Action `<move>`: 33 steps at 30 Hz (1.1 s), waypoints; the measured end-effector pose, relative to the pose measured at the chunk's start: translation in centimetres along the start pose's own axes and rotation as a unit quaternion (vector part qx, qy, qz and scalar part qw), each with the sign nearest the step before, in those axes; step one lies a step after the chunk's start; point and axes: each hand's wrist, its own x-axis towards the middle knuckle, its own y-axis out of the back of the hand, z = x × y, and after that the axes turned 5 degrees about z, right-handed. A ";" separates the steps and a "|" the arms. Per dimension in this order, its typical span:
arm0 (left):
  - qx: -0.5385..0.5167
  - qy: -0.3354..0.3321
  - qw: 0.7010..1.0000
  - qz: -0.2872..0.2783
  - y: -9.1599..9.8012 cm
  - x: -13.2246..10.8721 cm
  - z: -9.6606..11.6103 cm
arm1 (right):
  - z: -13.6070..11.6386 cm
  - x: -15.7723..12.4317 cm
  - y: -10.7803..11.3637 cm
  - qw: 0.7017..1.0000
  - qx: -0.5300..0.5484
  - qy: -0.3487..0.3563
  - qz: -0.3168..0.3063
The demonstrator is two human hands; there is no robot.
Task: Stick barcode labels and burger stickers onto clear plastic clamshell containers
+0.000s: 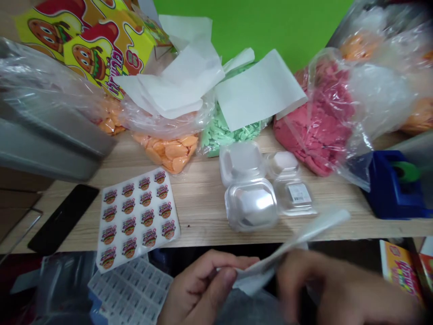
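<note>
Two hands hold a white paper strip.
Left hand clamped on it; blurred right hand nearer its raised end, grip unclear.

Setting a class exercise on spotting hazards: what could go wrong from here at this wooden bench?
The white paper sheet held between the left hand and right hand could catch the clear plastic clamshell containers near the bench edge, perhaps knocking them off. The sheet of round burger stickers overhangs the edge of the light wood bench and might slide down.
</note>
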 end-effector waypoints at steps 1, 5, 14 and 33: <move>0.070 -0.046 0.996 0.010 0.0 0.1 -0.3 | 0.0 0.0 0.7 0.998 -0.007 0.001 0.059; 0.363 -0.332 0.870 0.020 -0.5 0.9 -2.0 | 1.2 1.0 1.6 0.932 -0.165 -0.109 0.304; 0.552 -0.416 0.722 -0.008 -1.2 2.2 -2.8 | 3.9 2.8 1.1 0.933 -0.243 -0.113 0.238; 0.467 -0.351 0.811 0.027 -1.0 2.2 -6.8 | 5.0 3.0 2.8 0.938 -0.339 -0.006 0.066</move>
